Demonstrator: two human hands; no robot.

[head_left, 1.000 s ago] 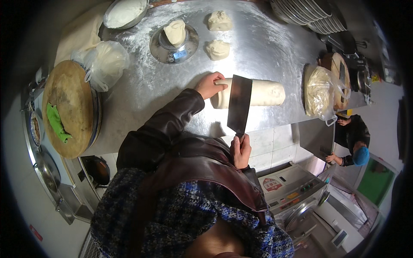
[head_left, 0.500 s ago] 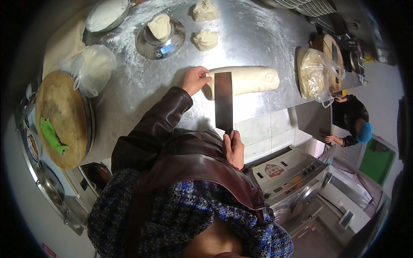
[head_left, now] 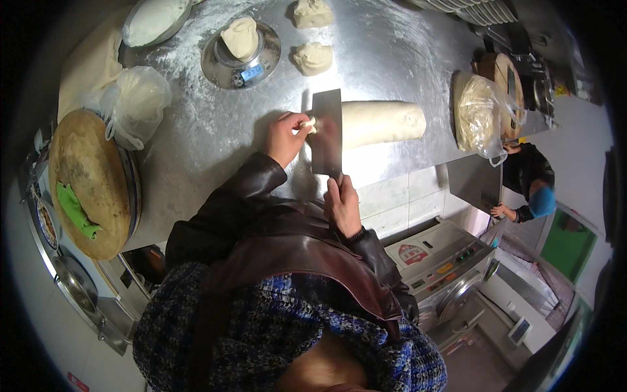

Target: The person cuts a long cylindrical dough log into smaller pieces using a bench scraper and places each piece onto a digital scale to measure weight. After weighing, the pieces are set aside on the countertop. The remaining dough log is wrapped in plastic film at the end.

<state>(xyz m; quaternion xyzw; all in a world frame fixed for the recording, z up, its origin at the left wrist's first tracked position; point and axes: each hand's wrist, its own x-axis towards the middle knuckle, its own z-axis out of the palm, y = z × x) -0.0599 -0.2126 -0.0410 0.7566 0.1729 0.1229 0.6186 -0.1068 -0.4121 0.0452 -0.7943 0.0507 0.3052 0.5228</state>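
Note:
My right hand [head_left: 344, 206] is closed round the handle of a broad cleaver [head_left: 328, 130]. The blade stands at the left end of a thick dough log [head_left: 385, 123] on the steel table. Just left of the blade, my left hand [head_left: 286, 139] pinches a small bit of dough [head_left: 309, 124]; the blade hides part of what lies behind it. Farther back, a lump of dough [head_left: 240, 39] rests on a round digital scale [head_left: 222, 73]. Two more pieces, a far dough piece [head_left: 312, 13] and a nearer dough piece [head_left: 313, 59], sit to its right.
At left are a flour bowl [head_left: 155, 21], a clear plastic bag [head_left: 140, 98] and a round wooden board [head_left: 85, 157] bearing a green cloth [head_left: 77, 212]. A bagged mass [head_left: 480, 111] sits at right. Beyond the table edge, a blue-capped person [head_left: 532, 176] works near a metal machine [head_left: 444, 261].
The cleaver has moved left and away from me, from over the log to its left end. My left hand has shifted slightly left and nearer, now pinching a small bit of dough.

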